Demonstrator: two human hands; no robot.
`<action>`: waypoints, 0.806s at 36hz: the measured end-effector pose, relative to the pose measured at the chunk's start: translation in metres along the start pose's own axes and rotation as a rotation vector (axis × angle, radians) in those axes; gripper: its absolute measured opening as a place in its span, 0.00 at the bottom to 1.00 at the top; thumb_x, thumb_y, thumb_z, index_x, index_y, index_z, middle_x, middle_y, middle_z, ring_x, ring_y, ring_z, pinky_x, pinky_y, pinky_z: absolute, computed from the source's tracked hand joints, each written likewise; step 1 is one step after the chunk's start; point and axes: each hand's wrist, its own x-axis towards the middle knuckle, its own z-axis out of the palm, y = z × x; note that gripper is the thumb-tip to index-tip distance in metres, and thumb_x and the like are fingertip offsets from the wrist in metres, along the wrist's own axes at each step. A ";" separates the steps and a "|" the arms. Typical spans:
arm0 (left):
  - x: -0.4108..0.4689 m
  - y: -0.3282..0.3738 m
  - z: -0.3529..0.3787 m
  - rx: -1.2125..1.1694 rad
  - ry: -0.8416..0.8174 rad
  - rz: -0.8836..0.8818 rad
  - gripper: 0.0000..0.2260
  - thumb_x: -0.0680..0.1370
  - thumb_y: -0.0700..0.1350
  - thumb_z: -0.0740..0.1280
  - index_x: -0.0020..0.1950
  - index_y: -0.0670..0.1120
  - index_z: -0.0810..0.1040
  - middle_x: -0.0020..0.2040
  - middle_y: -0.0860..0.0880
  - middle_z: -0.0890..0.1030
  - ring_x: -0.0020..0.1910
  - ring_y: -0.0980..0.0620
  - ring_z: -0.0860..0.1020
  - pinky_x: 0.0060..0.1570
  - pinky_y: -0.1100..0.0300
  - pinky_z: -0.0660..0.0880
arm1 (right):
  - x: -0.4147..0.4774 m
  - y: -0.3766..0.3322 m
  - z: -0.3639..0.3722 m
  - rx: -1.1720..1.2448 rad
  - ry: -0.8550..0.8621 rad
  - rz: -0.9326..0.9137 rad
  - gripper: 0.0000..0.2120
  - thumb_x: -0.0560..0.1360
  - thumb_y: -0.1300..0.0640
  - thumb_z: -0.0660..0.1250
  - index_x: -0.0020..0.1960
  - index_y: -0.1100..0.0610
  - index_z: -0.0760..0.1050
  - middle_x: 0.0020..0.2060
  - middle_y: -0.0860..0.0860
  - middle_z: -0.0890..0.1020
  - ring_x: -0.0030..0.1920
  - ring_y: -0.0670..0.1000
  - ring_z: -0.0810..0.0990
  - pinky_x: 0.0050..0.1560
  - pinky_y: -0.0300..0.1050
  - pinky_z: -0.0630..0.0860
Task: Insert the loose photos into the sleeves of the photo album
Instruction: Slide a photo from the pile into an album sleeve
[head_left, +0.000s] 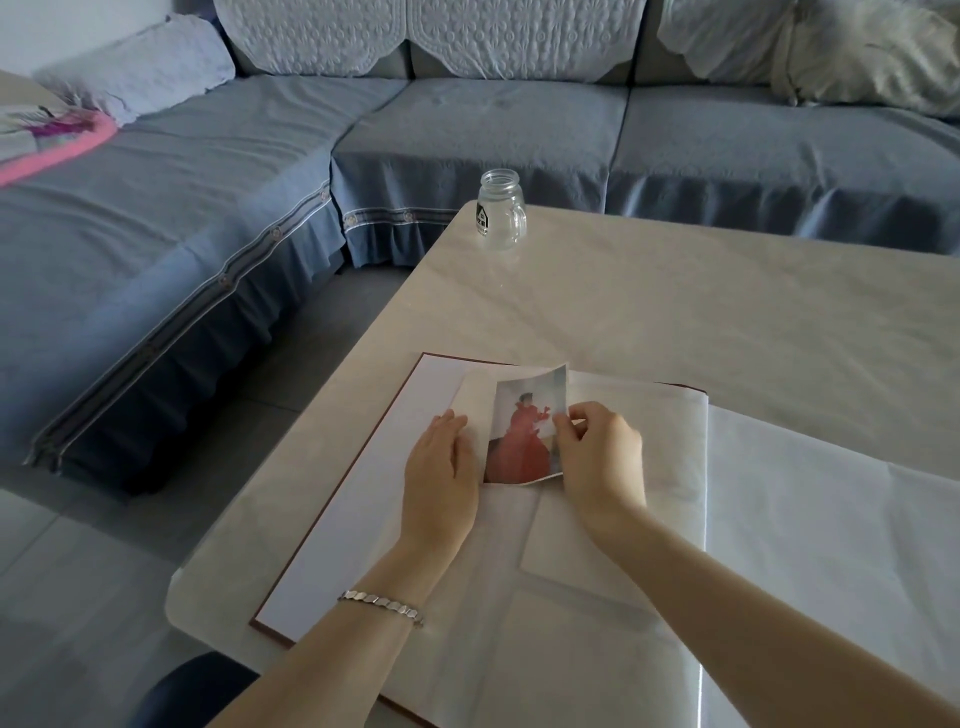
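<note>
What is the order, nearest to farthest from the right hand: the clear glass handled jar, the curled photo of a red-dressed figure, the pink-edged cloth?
1. Curled photo of a red-dressed figure, pinched by the right hand over the album.
2. Clear glass handled jar, at the table's far edge.
3. Pink-edged cloth, far left on the sofa.

My right hand (597, 457) covers part of the photo's (524, 431) right edge. My forearms (332, 649) hide much of the album's (337, 519) near pages, and its near edge runs off the bottom. The jar's (501, 215) label is too small to read.
</note>
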 end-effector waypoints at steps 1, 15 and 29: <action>0.000 0.000 0.000 0.000 -0.002 -0.003 0.17 0.82 0.43 0.54 0.70 0.41 0.69 0.71 0.46 0.68 0.73 0.52 0.62 0.64 0.72 0.51 | -0.001 -0.001 0.003 0.008 -0.011 0.022 0.10 0.79 0.60 0.59 0.41 0.60 0.76 0.35 0.54 0.80 0.35 0.53 0.75 0.30 0.39 0.66; -0.001 0.000 0.000 -0.055 -0.015 -0.013 0.17 0.81 0.42 0.57 0.70 0.42 0.69 0.70 0.47 0.69 0.72 0.52 0.63 0.70 0.63 0.55 | 0.002 -0.010 0.009 0.078 -0.146 0.191 0.07 0.77 0.59 0.63 0.44 0.62 0.76 0.40 0.56 0.81 0.40 0.54 0.77 0.35 0.41 0.67; 0.004 0.021 0.000 0.340 -0.279 0.043 0.36 0.73 0.68 0.58 0.76 0.57 0.51 0.78 0.48 0.48 0.76 0.45 0.43 0.74 0.49 0.43 | -0.019 0.064 -0.078 -0.568 0.028 -0.429 0.18 0.74 0.55 0.65 0.61 0.61 0.76 0.64 0.59 0.75 0.64 0.62 0.73 0.64 0.54 0.66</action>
